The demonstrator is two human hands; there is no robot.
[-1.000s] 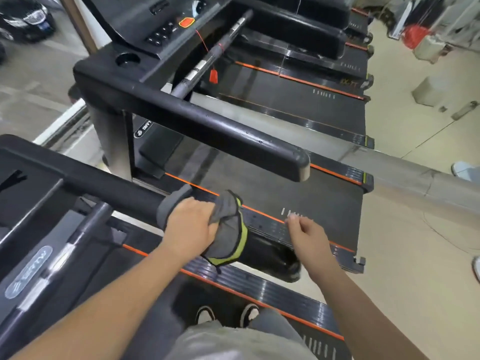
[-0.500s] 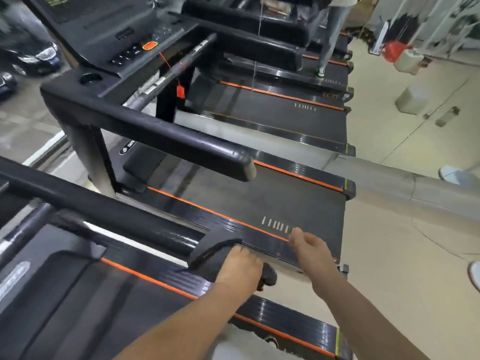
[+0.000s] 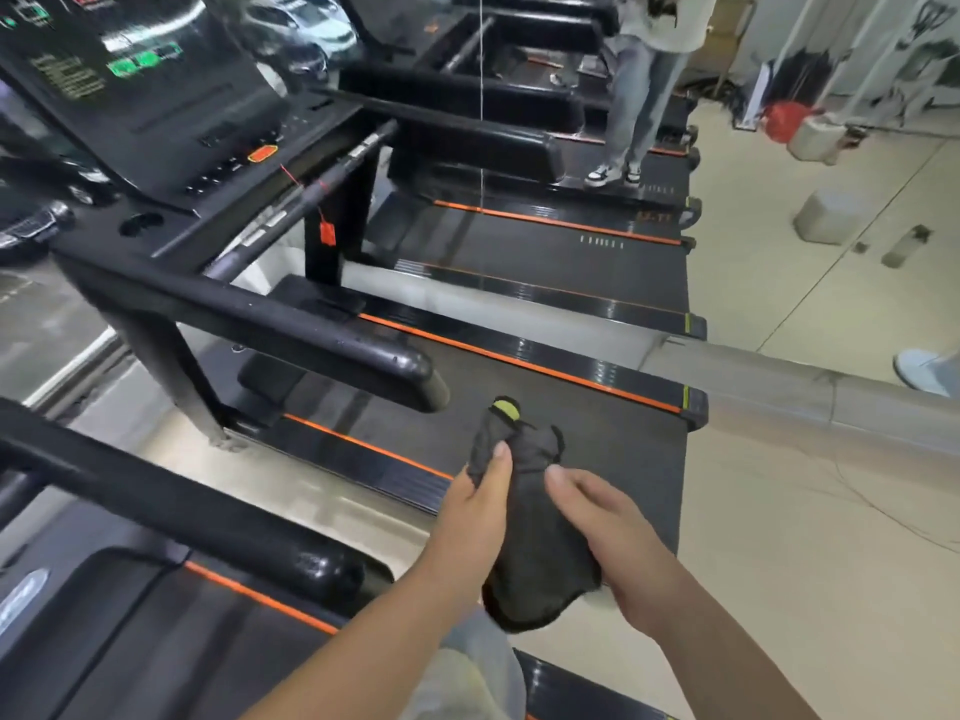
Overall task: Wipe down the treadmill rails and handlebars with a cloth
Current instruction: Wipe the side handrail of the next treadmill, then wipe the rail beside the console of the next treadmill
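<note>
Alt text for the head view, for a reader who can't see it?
Left hand and right hand hold a dark cloth with a yellow-green tab in mid-air, beside the rounded end of the near treadmill handrail. Other treadmills stand beyond.

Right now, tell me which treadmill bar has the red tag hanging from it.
The thin crossbar below the console, the one with silver grip patches: the red tag dangles from it. The thick handrails carry none.

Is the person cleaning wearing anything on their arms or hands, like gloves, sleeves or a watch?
No. The left hand and right hand are ungloved. Both forearms are bare with no sleeve in view, and no watch, bracelet or ring shows.
</note>
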